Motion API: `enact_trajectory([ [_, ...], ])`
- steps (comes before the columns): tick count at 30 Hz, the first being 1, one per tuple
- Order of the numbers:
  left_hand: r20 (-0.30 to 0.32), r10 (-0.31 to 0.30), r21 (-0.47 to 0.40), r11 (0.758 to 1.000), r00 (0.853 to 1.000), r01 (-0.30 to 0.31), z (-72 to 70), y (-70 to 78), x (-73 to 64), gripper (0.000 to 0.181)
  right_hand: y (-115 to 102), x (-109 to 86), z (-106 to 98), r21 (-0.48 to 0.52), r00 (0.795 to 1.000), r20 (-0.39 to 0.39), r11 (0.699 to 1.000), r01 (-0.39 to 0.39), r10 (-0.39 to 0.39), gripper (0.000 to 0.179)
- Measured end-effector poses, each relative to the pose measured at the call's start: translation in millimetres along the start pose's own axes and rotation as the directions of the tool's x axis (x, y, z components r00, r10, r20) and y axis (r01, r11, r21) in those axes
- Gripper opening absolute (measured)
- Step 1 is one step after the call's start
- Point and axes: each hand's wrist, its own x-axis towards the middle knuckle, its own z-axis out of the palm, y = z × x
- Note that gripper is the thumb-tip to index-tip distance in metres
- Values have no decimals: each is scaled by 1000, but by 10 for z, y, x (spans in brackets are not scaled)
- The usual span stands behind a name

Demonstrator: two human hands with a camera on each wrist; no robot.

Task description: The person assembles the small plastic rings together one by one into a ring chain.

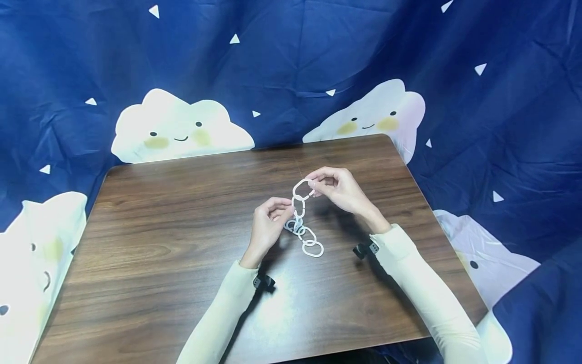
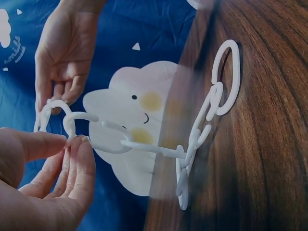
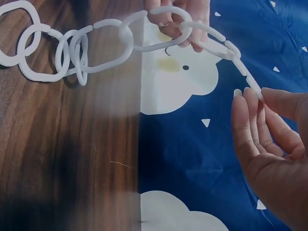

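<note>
A chain of several white plastic C-shaped links (image 3: pixel 129 43) runs from both hands down to the tabletop. High on the right, my right hand (image 1: pixel 343 192) pinches the end link (image 1: pixel 294 190) between thumb and fingertips. Lower and to the left, my left hand (image 1: pixel 265 225) pinches a link close to that end, also shown in the left wrist view, where thumb and fingertips meet on the link (image 2: pixel 71 126). Narrow gaps show in several links. The chain's lower links (image 2: pixel 236 77) lie on the table, some bunched together, the last one stretched toward the person.
The brown wood-grain table (image 1: pixel 182 227) spreads under both hands, its far edge meeting a blue curtain (image 1: pixel 282 60) with white clouds and triangles. Small black cameras (image 1: pixel 263 283) sit at both wrists, below the pale sleeves (image 1: pixel 223 308).
</note>
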Motion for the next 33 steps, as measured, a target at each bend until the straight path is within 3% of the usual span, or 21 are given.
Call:
enact_trajectory([
  [8, 19, 11, 0, 1000, 1000, -11, -6, -17, 31, 22, -111, 12, -86, -23, 1000, -10, 1000, 17, -17, 20],
  [14, 29, -34, 69, 997, 999, 32, -52, -111, 4, 20, -132, 18, -160, -48, 999, -27, 999, 16, -17, 20],
  [33, 75, -146, 142, 981, 986, 134, -106, -337, -168, 26, -155, 40, -451, -83, 994, -110, 996, 21, -30, 20],
])
